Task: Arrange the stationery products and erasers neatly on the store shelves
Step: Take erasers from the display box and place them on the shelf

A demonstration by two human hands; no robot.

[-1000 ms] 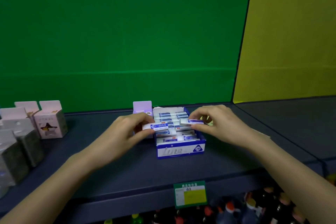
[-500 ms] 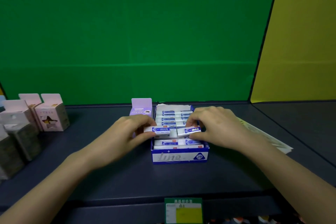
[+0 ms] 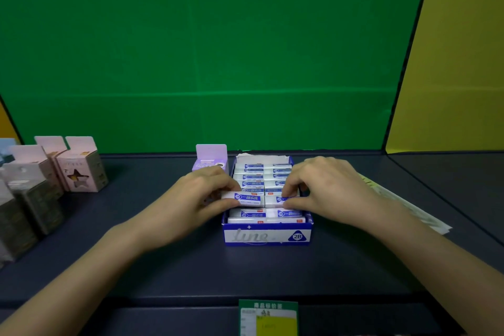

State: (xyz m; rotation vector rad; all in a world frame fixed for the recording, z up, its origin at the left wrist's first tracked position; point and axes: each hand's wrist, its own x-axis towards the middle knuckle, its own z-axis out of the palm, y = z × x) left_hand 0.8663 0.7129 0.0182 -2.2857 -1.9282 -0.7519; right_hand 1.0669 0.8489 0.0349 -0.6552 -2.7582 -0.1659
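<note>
The blue-and-white eraser box (image 3: 267,236) sits on the dark shelf (image 3: 245,275), a little back from its front edge, packed with two columns of wrapped erasers lying crosswise. Over its middle rows the left hand (image 3: 196,199) pinches one eraser (image 3: 246,198) by its left end, fingers (image 3: 226,184) curled round it. The right hand (image 3: 327,188) grips a second eraser (image 3: 272,200) by its right end, thumb below and the other fingers on top. The two lie end to end, touching or very nearly. The right hand covers part of the right-hand column, so those rows are hidden from me. Just behind the box's left corner stands a lilac carton (image 3: 211,154) with its flap up, its lower part blocked by the left hand. Well off to the left stand pink cartons (image 3: 81,169) with star windows, and darker cartons (image 3: 35,199) nearer the front. A clear flat packet (image 3: 403,204) lies to the right, beyond the right wrist. A green price tag (image 3: 268,318) hangs on the shelf's front lip, with a green backdrop (image 3: 204,49) behind and a yellow panel (image 3: 458,63) to the right
</note>
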